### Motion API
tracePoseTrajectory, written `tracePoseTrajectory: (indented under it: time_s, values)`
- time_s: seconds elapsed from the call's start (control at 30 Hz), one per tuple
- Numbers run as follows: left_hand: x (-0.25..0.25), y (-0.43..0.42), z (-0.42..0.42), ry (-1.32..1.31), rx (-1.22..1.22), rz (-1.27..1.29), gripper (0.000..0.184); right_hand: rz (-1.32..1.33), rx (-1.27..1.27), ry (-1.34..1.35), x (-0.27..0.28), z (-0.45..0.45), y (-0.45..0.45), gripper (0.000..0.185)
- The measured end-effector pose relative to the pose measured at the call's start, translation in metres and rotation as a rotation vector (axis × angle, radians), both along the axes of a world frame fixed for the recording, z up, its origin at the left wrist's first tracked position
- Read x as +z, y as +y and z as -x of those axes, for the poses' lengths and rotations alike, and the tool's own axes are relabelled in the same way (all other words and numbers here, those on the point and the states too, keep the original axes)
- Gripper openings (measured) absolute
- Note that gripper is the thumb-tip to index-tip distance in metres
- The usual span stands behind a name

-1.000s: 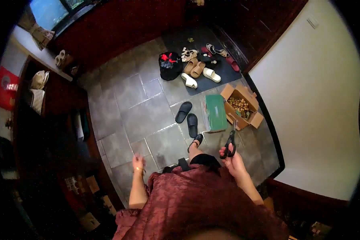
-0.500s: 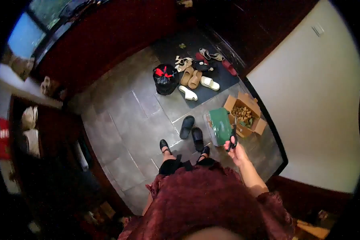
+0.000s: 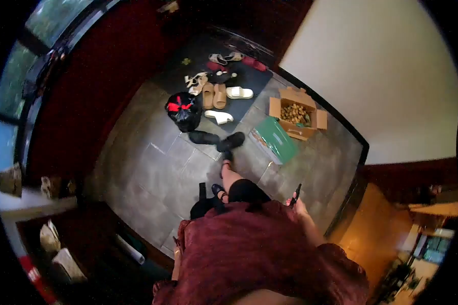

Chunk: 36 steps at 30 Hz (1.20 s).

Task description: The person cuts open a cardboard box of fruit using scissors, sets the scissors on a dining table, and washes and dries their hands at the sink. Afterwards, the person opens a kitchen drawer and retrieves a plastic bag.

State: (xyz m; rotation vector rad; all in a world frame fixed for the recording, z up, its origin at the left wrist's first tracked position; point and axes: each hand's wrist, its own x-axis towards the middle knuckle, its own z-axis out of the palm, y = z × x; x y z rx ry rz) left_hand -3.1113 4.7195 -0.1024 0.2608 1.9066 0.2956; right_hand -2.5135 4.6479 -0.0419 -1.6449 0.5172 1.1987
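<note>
My right hand (image 3: 301, 207) is closed around a pair of dark-handled scissors (image 3: 296, 195), held low at the right of my body. Beside my left hip, a sliver of my left hand or wrist (image 3: 176, 256) shows; its fingers cannot be made out. One foot (image 3: 227, 156) is stretched forward, touching or very near a black slipper (image 3: 231, 142). Another black slipper (image 3: 203, 137) lies beside it, close to a black garbage bag (image 3: 184, 114) with red ties. My other foot (image 3: 219, 192), in a dark strapped shoe, stands farther back.
A green-lidded clear bin (image 3: 275, 141) stands by an open cardboard box (image 3: 298, 113) of small brownish round things. Several sandals and slippers, including a tan pair (image 3: 214, 96), lie on a dark mat (image 3: 244, 109). A white wall (image 3: 371, 86) rises at right, a dark cabinet (image 3: 102, 239) at left.
The black slippers have shifted forward and now lie turned near the bag, with one foot stretched toward them. My right hand with the scissors has drawn back from the bin. My view has rotated.
</note>
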Motion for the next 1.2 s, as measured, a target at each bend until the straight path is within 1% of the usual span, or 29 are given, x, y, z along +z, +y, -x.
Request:
tracePoseTrajectory:
  time_s: [0.1, 0.13, 0.2, 0.23, 0.27, 0.37, 0.4, 0.43, 0.47, 0.53, 0.57, 0.63, 0.67, 0.73, 0.77, 0.8, 0.83, 0.87, 0.9, 0.93, 0.97, 1.0, 1.03, 1.07, 1.1, 1.13, 1.17, 1.2]
  values:
    - [-0.009, 0.076, -0.008, -0.136, -0.003, -0.098, 0.027, 0.053, -0.016, 0.037, 0.009, 0.005, -0.014, 0.042]
    - [-0.011, 0.103, -0.016, -0.218, 0.022, -0.137, 0.027, -0.016, 0.146, 0.062, -0.038, -0.008, -0.041, 0.044]
    - [-0.015, 0.154, -0.032, -0.484, 0.139, -0.175, 0.028, -0.022, 0.114, 0.020, -0.036, -0.002, -0.036, 0.047]
    - [-0.012, 0.172, -0.043, -0.537, 0.152, -0.194, 0.029, -0.024, 0.100, 0.000, -0.035, -0.004, -0.030, 0.049]
    - [-0.009, 0.187, -0.055, -0.541, 0.133, -0.213, 0.029, -0.058, 0.123, 0.048, -0.033, -0.010, -0.025, 0.045]
    - [0.023, 0.203, -0.102, -0.162, -0.111, -0.349, 0.036, 0.020, -0.070, -0.046, -0.014, -0.009, 0.018, 0.041]
    - [0.023, 0.204, -0.105, -0.161, -0.178, -0.332, 0.034, -0.014, -0.076, -0.015, -0.029, -0.016, 0.020, 0.037]
    - [-0.012, 0.210, -0.071, -0.521, 0.059, -0.135, 0.035, -0.016, -0.099, 0.007, -0.030, -0.021, 0.028, 0.037]
    - [-0.016, 0.209, -0.081, -0.450, -0.074, -0.135, 0.033, -0.019, -0.126, 0.026, -0.032, -0.027, 0.037, 0.038]
    - [-0.014, 0.212, -0.112, -0.145, -0.446, -0.088, 0.030, -0.066, -0.206, 0.050, -0.036, -0.028, 0.047, 0.041]
    - [-0.014, 0.218, -0.127, -0.099, -0.559, -0.054, 0.029, -0.115, -0.257, 0.054, -0.038, -0.029, 0.049, 0.043]
    - [-0.019, 0.237, -0.165, -0.067, -0.729, -0.013, 0.026, -0.216, -0.353, 0.041, -0.037, -0.042, 0.056, 0.047]
    - [-0.021, 0.246, -0.181, -0.052, -0.811, 0.008, 0.025, -0.264, -0.427, 0.083, -0.030, -0.045, 0.054, 0.050]
    - [-0.026, 0.273, -0.218, -0.036, -0.966, 0.026, 0.024, -0.282, -0.445, 0.106, 0.011, -0.053, 0.046, 0.049]
    - [-0.032, 0.290, -0.237, -0.025, -1.049, 0.025, 0.023, -0.289, -0.450, 0.119, 0.021, -0.056, 0.042, 0.049]
    - [-0.035, 0.310, -0.260, -0.013, -1.139, 0.004, 0.023, -0.463, -0.411, 0.179, 0.022, -0.060, 0.025, 0.049]
    - [-0.038, 0.331, -0.283, 0.005, -1.225, -0.017, 0.023, -0.436, -0.378, 0.142, 0.028, -0.059, 0.009, 0.047]
    - [-0.043, 0.355, -0.315, 0.014, -1.331, -0.058, 0.023, -0.275, -0.309, 0.140, 0.052, -0.062, -0.004, 0.046]
    - [-0.050, 0.384, -0.356, 0.029, -1.459, -0.107, 0.024, -0.053, -0.201, 0.104, 0.107, -0.076, -0.012, 0.042]
    - [-0.058, 0.408, -0.392, 0.064, -1.606, -0.170, 0.024, -0.017, -0.107, 0.058, 0.116, -0.079, -0.029, 0.039]
    - [-0.067, 0.430, -0.430, 0.111, -1.773, -0.236, 0.025, -0.067, -0.007, 0.110, 0.106, -0.082, -0.059, 0.035]
    - [-0.080, 0.451, -0.467, 0.174, -1.968, -0.306, 0.026, -0.011, 0.023, 0.143, 0.124, -0.086, -0.064, 0.034]
    - [-0.093, 0.468, -0.504, 0.258, -2.215, -0.348, 0.027, -0.019, 0.076, 0.085, 0.118, -0.080, -0.088, 0.036]
    - [-0.103, 0.481, -0.540, 0.352, -2.466, -0.347, 0.028, -0.030, -0.007, 0.005, 0.132, -0.072, -0.084, 0.036]
    - [-0.114, 0.488, -0.576, 0.415, -2.662, -0.300, 0.030, -0.033, -0.084, -0.079, 0.151, -0.069, -0.081, 0.036]
    - [-0.119, 0.487, -0.604, 0.417, -2.735, -0.269, 0.031, 0.063, -0.052, 0.016, 0.161, -0.068, -0.080, 0.036]
    - [-0.168, 0.492, -0.596, 0.257, -2.461, -0.633, 0.032, 0.149, -0.014, 0.113, 0.168, -0.073, -0.079, 0.037]
    - [-0.166, 0.473, -0.629, 0.182, -2.475, -0.551, 0.031, 0.222, 0.034, 0.206, 0.171, -0.079, -0.078, 0.038]
